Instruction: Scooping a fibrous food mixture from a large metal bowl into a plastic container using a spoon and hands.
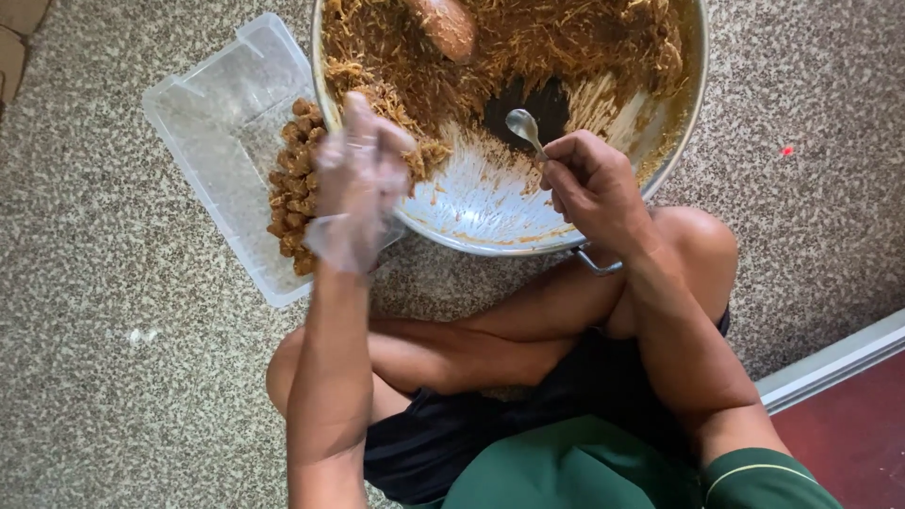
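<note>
The right hand's [592,188] grip clamps a spoon [525,126], bowl-end beyond the fingers (left hand [356,179] blurred, perhaps open).

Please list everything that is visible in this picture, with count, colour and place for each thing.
large round metal bowl: one, silver, top centre on the floor
shredded brown food mixture: one mass, brown, inside the bowl
clear plastic rectangular container: one, transparent, left of the bowl
small brown food balls: many, brown, at the container's right side
small metal spoon: one, silver, over the bowl
speckled floor: grey-beige, all around
left hand: one, in a clear glove, blurred, at the bowl's left rim
right hand: one, bare, holds the spoon
</note>
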